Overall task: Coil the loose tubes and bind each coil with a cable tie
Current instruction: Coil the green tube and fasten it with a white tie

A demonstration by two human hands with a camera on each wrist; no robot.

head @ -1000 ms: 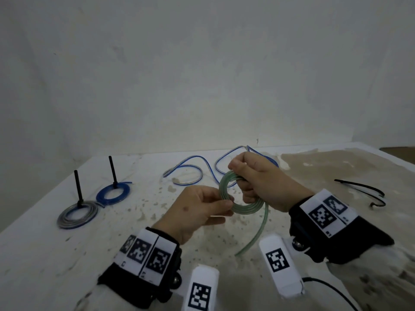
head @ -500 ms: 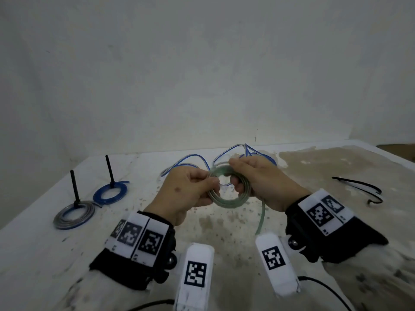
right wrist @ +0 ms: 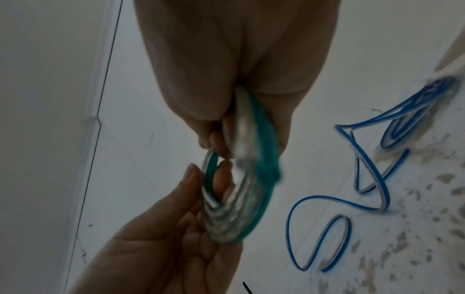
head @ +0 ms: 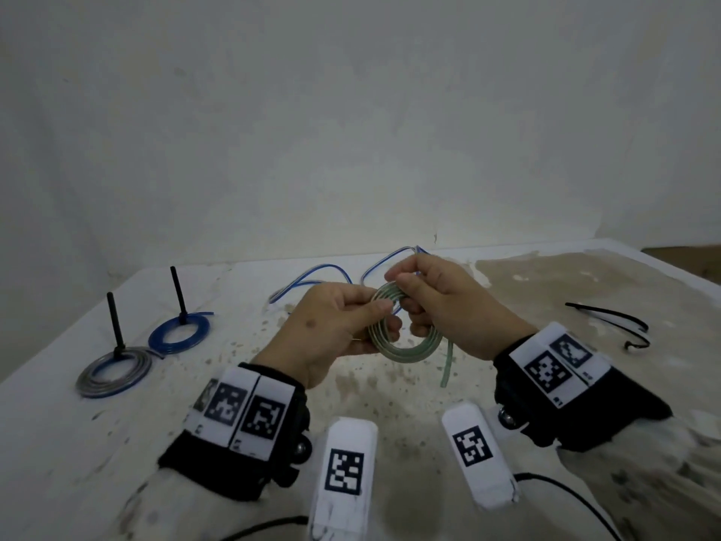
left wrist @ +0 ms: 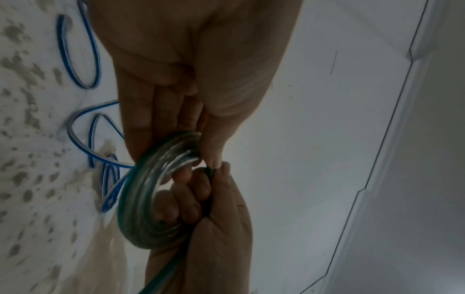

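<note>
While both hands hold it above the counter (head: 546,290), the green tube coil (head: 405,341) sits between them: left hand (head: 331,333) fingers pinch its left side, right hand (head: 448,306) fingers curl round its top and right side. Coil's loose end (head: 448,365) hangs down by the right wrist. Loose blue tube (head: 312,277) lies behind. Two bound coils (head: 113,370) far left, black cable ties (head: 616,322) far right.
</note>
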